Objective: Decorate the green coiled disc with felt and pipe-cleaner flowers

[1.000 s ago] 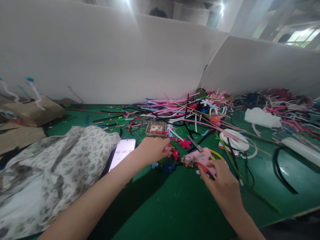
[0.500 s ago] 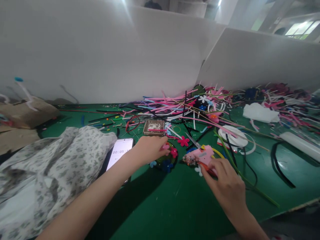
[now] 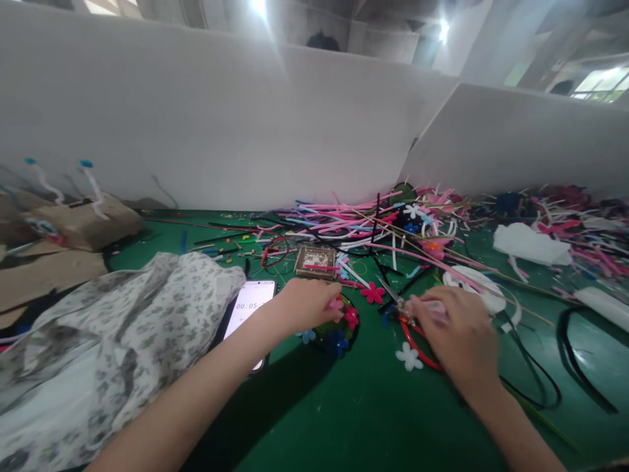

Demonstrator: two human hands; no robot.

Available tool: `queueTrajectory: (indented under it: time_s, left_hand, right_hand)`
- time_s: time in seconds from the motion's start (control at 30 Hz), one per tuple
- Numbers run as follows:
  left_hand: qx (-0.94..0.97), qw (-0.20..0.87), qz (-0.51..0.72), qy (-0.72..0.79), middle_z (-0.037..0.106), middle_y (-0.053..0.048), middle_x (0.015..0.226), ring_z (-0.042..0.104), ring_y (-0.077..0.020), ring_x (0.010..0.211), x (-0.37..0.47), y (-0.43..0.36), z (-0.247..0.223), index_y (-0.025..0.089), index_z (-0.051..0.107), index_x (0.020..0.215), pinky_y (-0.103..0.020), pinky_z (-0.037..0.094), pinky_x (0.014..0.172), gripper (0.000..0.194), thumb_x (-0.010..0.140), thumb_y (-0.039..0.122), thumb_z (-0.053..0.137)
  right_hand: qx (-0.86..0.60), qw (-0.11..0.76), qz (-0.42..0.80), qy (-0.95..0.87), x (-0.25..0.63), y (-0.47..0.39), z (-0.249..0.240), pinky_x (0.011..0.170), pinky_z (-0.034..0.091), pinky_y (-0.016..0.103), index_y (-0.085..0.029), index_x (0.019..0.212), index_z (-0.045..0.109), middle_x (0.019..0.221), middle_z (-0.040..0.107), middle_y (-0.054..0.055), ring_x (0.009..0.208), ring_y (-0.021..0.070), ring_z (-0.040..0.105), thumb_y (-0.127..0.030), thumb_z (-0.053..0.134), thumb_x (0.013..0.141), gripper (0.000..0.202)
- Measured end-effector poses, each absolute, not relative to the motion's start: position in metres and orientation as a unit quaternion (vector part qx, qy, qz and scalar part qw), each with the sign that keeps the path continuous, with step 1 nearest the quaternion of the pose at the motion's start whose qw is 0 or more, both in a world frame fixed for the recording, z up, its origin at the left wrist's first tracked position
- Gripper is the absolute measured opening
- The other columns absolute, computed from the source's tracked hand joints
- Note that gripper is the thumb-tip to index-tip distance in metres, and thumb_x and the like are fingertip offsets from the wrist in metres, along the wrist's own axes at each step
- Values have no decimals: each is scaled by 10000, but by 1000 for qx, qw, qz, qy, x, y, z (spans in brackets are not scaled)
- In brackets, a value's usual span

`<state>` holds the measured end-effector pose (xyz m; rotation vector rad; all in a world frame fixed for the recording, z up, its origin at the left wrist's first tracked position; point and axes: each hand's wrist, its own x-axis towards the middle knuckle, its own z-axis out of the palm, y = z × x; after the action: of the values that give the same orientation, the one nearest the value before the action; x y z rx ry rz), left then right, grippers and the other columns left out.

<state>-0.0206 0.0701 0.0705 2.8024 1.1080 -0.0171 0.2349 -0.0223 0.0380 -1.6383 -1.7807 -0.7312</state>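
Observation:
My left hand [image 3: 307, 305] is closed, its fingertips pinching a pink flower [image 3: 336, 305] at the top of a round dark green piece [image 3: 324, 331]. Around that piece's edge sit a red-pink flower [image 3: 351, 318], a blue flower [image 3: 338, 343] and a light blue flower [image 3: 307, 336]. My right hand [image 3: 457, 331], smeared by motion, is closed around a pink glue gun [image 3: 435, 311] whose nozzle points left. Beneath it are scissors [image 3: 392, 293] with red handles, partly covered by the hand. A white flower [image 3: 409, 356] and a red flower [image 3: 373, 293] lie nearby.
A phone [image 3: 253, 295] showing a timer lies left of the round piece, beside a patterned cloth [image 3: 167, 314]. Behind are a small box [image 3: 315, 261] and a heap of coloured stems [image 3: 344, 219]. A white disc [image 3: 474, 286] and white panels [image 3: 221, 124] stand further off.
My right hand has turned the glue gun and moved it off the white flower and red scissor handles. My left hand keeps its pinch. The whole view has shifted slightly.

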Motion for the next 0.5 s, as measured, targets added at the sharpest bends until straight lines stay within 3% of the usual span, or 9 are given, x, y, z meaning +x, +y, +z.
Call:
queueTrajectory:
  time_s: [0.07,0.17,0.3,0.4,0.5]
  left_hand:
    - [927,62,-6,370,729,-53,862,692,-264,765,-21,70,69,232,560,949,-289,458,559,247,912,457,467]
    - [926,59,-4,373,730,-81,876,698,-292,793,-21,69,67,221,564,1003,-322,487,588,259,910,441,462]
    - [927,62,-6,369,727,-95,890,698,-302,810,-21,68,66,215,577,988,-345,506,611,262,890,436,476]
    - [930,63,-9,362,724,-92,881,698,-294,819,-24,69,69,215,588,968,-343,510,626,252,890,423,468]
    - [932,66,-16,357,722,-91,855,699,-294,808,-26,69,71,214,596,964,-344,510,628,264,874,441,494]
  right_hand:
    - [-601,264,-179,-733,208,4,47,755,416,334,-201,810,609,862,656,57,849,219,554,-358,535,920,205]
    - [-615,157,-50,-771,168,59,55,817,429,333,-187,879,642,986,660,71,993,226,555,-307,515,936,184]
    - [-591,62,22,-804,134,134,55,831,491,339,-185,952,653,995,662,41,930,174,616,-329,554,929,176]
    - [-588,-8,53,-807,123,165,50,816,535,387,-167,1123,597,1118,627,60,946,182,629,-362,581,919,283]
    - [-588,-48,56,-806,121,174,47,834,535,393,-182,1166,583,1171,609,69,985,193,622,-356,579,921,300]
